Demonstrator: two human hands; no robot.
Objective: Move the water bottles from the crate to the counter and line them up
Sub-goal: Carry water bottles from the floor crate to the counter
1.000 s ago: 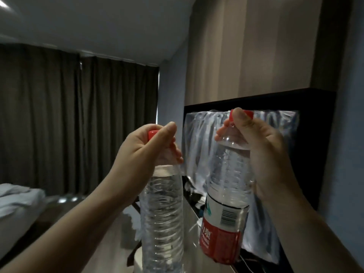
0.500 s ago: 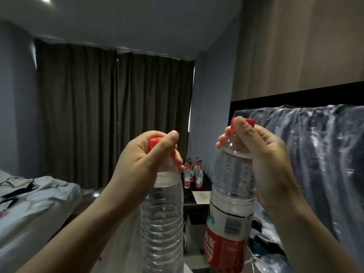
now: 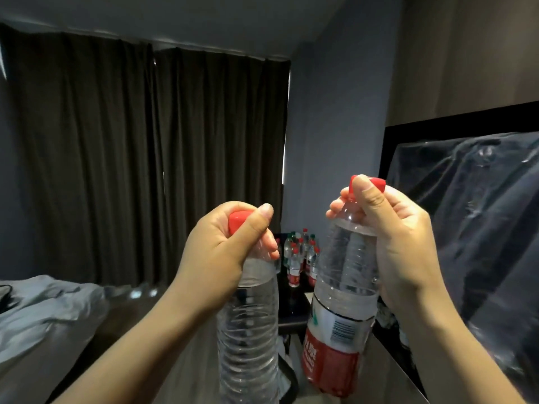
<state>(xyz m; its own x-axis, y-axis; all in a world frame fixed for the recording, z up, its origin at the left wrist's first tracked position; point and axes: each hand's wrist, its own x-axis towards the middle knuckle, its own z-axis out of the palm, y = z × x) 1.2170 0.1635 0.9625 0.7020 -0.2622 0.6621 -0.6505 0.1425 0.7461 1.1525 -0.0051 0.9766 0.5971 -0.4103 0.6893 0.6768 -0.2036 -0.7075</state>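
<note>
My left hand (image 3: 221,258) grips the red-capped neck of a clear unlabelled water bottle (image 3: 248,339), which hangs upright below it. My right hand (image 3: 399,243) grips the neck of a second water bottle (image 3: 338,330) with a red cap and a red and white label; this one tilts slightly. Both bottles are held up in the air in front of me. Far ahead, several small red-capped bottles (image 3: 300,258) stand together on a dark surface (image 3: 294,312) by the wall. The crate is out of view.
A screen covered in clear plastic film (image 3: 472,228) fills the right side, above a pale counter top (image 3: 388,374). Dark curtains (image 3: 145,158) hang at the back. A bed with rumpled grey bedding (image 3: 43,310) lies at the lower left.
The view has swung left along the room, bringing the far group of bottles into sight. Both hands keep their grips and hold the bottles at about the same height.
</note>
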